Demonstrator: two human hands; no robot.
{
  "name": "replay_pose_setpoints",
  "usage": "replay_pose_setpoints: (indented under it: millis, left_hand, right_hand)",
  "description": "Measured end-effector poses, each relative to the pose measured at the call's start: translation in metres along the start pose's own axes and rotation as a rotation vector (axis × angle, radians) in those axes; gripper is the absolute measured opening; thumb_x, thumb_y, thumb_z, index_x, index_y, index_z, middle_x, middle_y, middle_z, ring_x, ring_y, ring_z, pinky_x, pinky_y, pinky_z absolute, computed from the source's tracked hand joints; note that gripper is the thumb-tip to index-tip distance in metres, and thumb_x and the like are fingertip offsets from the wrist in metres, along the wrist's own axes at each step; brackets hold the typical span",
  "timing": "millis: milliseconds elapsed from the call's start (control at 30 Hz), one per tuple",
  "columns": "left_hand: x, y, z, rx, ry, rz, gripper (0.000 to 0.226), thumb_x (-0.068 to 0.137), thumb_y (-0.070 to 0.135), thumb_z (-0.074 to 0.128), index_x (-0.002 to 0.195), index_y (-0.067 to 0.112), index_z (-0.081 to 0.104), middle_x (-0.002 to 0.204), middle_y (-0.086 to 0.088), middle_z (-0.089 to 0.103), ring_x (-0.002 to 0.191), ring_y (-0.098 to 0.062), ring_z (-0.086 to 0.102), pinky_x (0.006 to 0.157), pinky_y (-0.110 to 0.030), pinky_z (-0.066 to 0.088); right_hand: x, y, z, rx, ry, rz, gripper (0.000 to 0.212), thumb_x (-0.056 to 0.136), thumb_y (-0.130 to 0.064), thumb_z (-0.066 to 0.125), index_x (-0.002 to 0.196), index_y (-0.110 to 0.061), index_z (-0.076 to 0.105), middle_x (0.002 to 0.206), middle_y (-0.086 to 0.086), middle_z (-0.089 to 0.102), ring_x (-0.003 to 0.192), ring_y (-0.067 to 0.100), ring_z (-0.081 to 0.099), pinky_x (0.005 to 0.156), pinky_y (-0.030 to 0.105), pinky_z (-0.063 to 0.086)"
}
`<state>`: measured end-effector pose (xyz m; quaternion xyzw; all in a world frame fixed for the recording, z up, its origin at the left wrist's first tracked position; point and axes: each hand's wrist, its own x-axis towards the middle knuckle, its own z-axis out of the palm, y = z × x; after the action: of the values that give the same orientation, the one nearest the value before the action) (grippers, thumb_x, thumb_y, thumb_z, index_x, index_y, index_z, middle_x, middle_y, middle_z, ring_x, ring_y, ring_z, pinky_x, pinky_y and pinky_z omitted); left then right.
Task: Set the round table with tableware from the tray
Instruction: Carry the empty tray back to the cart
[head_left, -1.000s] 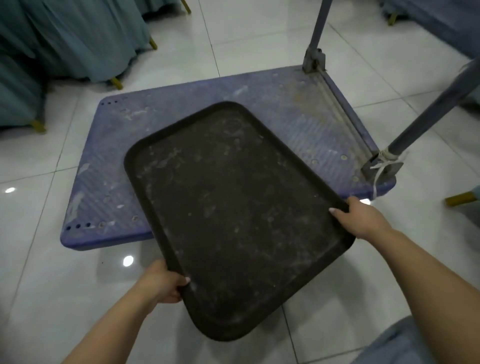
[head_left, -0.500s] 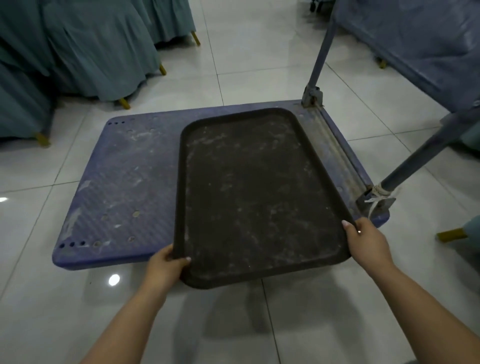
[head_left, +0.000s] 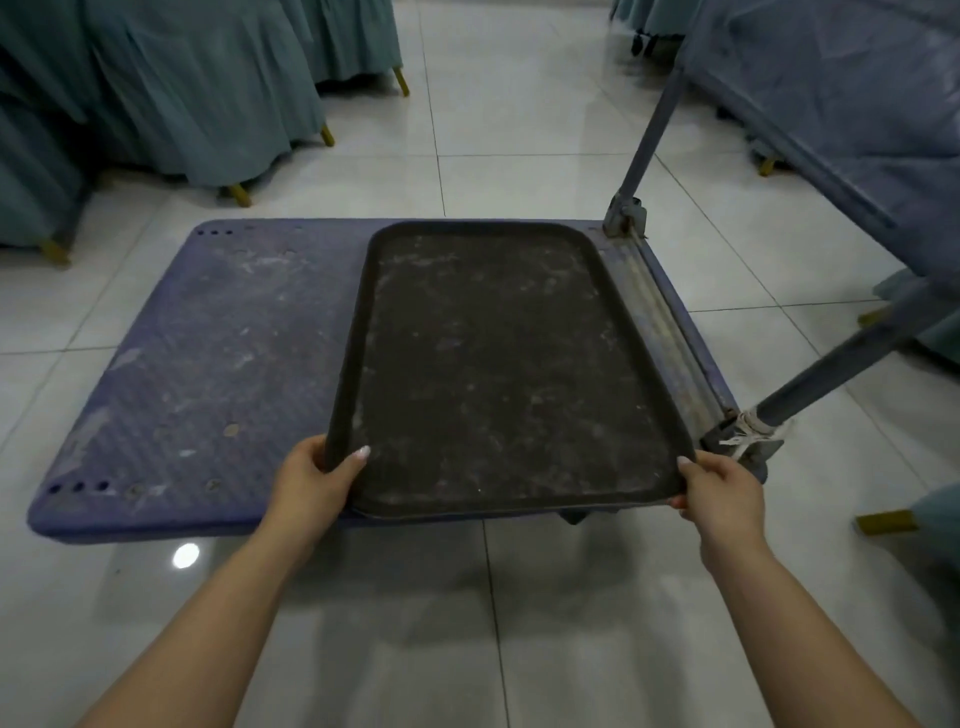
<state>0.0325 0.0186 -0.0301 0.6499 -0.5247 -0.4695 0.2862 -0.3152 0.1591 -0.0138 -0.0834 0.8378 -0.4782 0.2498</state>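
A dark brown rectangular tray (head_left: 498, 364), scuffed and with nothing on it, lies lengthwise over the right half of a blue platform cart (head_left: 208, 364). My left hand (head_left: 317, 480) grips the tray's near left corner, thumb on the rim. My right hand (head_left: 719, 486) grips the near right corner. The tray's near edge sits at the cart's front edge. No tableware and no round table top are in view.
The cart's grey handle bars (head_left: 644, 140) rise at the right. Chairs in teal covers with gold legs (head_left: 197, 104) stand at the back left. A table draped in blue cloth (head_left: 841, 104) stands at the right. White floor tiles (head_left: 519, 114) surround the cart.
The tray has turned from a diagonal tilt to square with the cart and moved forward and down onto its right half. Both hands kept their grip on the near corners.
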Motion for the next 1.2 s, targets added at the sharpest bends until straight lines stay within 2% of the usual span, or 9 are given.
replay_pose_setpoints:
  millis: [133, 233, 367, 500, 567, 733, 933, 1100, 1200]
  left_hand:
    - [0.013, -0.003, 0.016, -0.049, -0.066, 0.040, 0.031, 0.087, -0.003, 0.062, 0.107, 0.020, 0.063, 0.093, 0.003, 0.068, 0.092, -0.018, 0.064, 0.080, -0.030, 0.051]
    - [0.021, -0.011, 0.024, -0.034, -0.133, 0.038, 0.044, 0.089, -0.012, 0.051, 0.111, 0.022, 0.066, 0.095, 0.009, 0.070, 0.093, -0.012, 0.065, 0.078, -0.022, 0.051]
    - [0.029, -0.013, 0.028, 0.033, -0.088, 0.086, 0.042, 0.091, -0.012, 0.048, 0.116, 0.017, 0.067, 0.101, 0.001, 0.071, 0.102, -0.020, 0.065, 0.094, -0.033, 0.051]
    - [0.030, -0.004, 0.033, 0.061, -0.067, 0.134, 0.040, 0.091, -0.008, 0.050, 0.116, 0.019, 0.067, 0.092, 0.012, 0.070, 0.096, -0.014, 0.066, 0.089, -0.030, 0.052]
    - [0.029, -0.001, 0.040, 0.058, -0.076, 0.158, 0.041, 0.091, -0.007, 0.051, 0.116, 0.021, 0.067, 0.089, 0.018, 0.068, 0.093, -0.010, 0.066, 0.088, -0.029, 0.052]
    - [0.030, 0.003, 0.051, 0.078, -0.093, 0.161, 0.042, 0.092, -0.003, 0.053, 0.124, 0.022, 0.064, 0.097, 0.010, 0.070, 0.096, -0.011, 0.066, 0.091, -0.032, 0.053]
    - [0.027, 0.004, 0.055, 0.092, -0.054, 0.126, 0.042, 0.092, -0.001, 0.054, 0.123, 0.025, 0.064, 0.083, 0.022, 0.065, 0.084, -0.002, 0.063, 0.082, -0.029, 0.054]
    - [0.025, 0.002, 0.052, 0.158, -0.040, 0.108, 0.044, 0.089, -0.002, 0.054, 0.119, 0.028, 0.066, 0.080, 0.001, 0.072, 0.080, -0.020, 0.069, 0.079, -0.040, 0.059]
    - [0.024, -0.002, 0.051, 0.190, -0.050, 0.119, 0.044, 0.089, 0.000, 0.057, 0.121, 0.029, 0.064, 0.076, 0.003, 0.071, 0.074, -0.014, 0.068, 0.063, -0.024, 0.056]
  right_hand:
    - [0.002, -0.002, 0.002, 0.090, -0.010, -0.019, 0.034, 0.090, -0.005, 0.061, 0.124, -0.008, 0.061, 0.085, 0.000, 0.066, 0.086, 0.027, 0.065, 0.075, 0.037, 0.052]
    - [0.002, 0.002, 0.004, 0.099, -0.038, 0.004, 0.039, 0.087, 0.007, 0.055, 0.121, -0.010, 0.062, 0.083, -0.004, 0.061, 0.076, 0.019, 0.059, 0.076, 0.041, 0.052]
    - [0.006, 0.010, 0.008, 0.171, -0.054, 0.086, 0.047, 0.085, 0.015, 0.053, 0.125, -0.009, 0.060, 0.081, -0.002, 0.058, 0.068, 0.015, 0.053, 0.067, 0.029, 0.050]
    - [0.011, 0.009, 0.005, 0.271, -0.086, 0.098, 0.043, 0.086, 0.014, 0.054, 0.121, -0.010, 0.061, 0.097, 0.005, 0.061, 0.087, 0.022, 0.059, 0.062, 0.023, 0.056]
    - [0.014, 0.009, 0.004, 0.326, -0.090, 0.099, 0.039, 0.085, 0.015, 0.054, 0.115, -0.009, 0.061, 0.096, 0.006, 0.061, 0.088, 0.023, 0.059, 0.057, 0.016, 0.057]
    - [0.018, 0.012, 0.000, 0.375, -0.039, 0.138, 0.050, 0.086, 0.014, 0.055, 0.132, -0.004, 0.055, 0.111, 0.013, 0.062, 0.096, 0.026, 0.064, 0.076, 0.026, 0.056]
    - [0.018, 0.012, 0.000, 0.461, 0.022, 0.106, 0.051, 0.086, 0.013, 0.055, 0.133, -0.009, 0.054, 0.116, 0.014, 0.060, 0.093, 0.021, 0.065, 0.077, 0.026, 0.054]
    - [0.016, 0.009, 0.003, 0.469, 0.025, 0.118, 0.029, 0.086, 0.011, 0.055, 0.096, -0.016, 0.060, 0.114, 0.018, 0.061, 0.096, 0.025, 0.064, 0.082, 0.027, 0.054]
    - [0.014, 0.008, 0.003, 0.489, -0.003, 0.105, 0.032, 0.087, 0.010, 0.056, 0.112, -0.009, 0.059, 0.111, 0.016, 0.063, 0.100, 0.026, 0.065, 0.093, 0.031, 0.052]
